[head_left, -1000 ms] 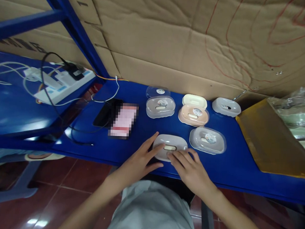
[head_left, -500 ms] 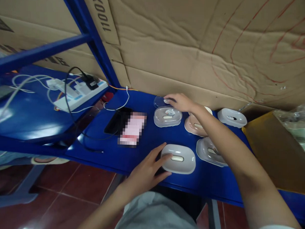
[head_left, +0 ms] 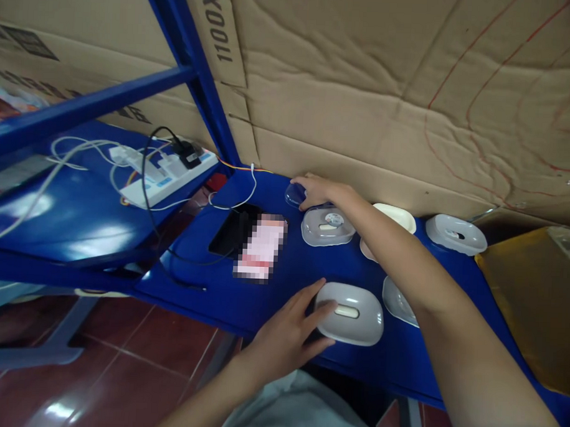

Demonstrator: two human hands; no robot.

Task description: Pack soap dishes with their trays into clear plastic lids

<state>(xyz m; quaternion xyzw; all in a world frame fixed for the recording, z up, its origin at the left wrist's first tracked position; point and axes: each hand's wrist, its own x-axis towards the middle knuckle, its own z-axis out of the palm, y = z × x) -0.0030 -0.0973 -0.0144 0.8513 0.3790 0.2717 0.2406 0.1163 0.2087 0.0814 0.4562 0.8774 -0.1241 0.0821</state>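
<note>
My left hand (head_left: pixel 304 323) is closed on the left side of a light grey soap dish (head_left: pixel 372 313), a finger reaching inside by its cream oval centre. At the back, the fingers of my right hand (head_left: pixel 316 191) bend over a clear plastic lid (head_left: pixel 293 195) and grip it, hiding its right part. Just in front of that hand stands a grey dish under a clear cover (head_left: pixel 329 226) with a round label. My right forearm passes over a pinkish dish (head_left: pixel 368 249) and partly hides another covered grey dish (head_left: pixel 400 305).
A cream dish (head_left: pixel 394 216) and a grey dish (head_left: pixel 457 235) stand along the cardboard wall (head_left: pixel 335 128). Left are a phone (head_left: pixel 261 247), a black case (head_left: pixel 225 236) and a power strip (head_left: pixel 169 181) with cables. A yellow-brown package (head_left: pixel 534 303) lies right.
My right hand has moved left over the clear lid, and its fingers now cover the lid's label. The left hand keeps its hold on the dish. The whole view has shifted slightly.
</note>
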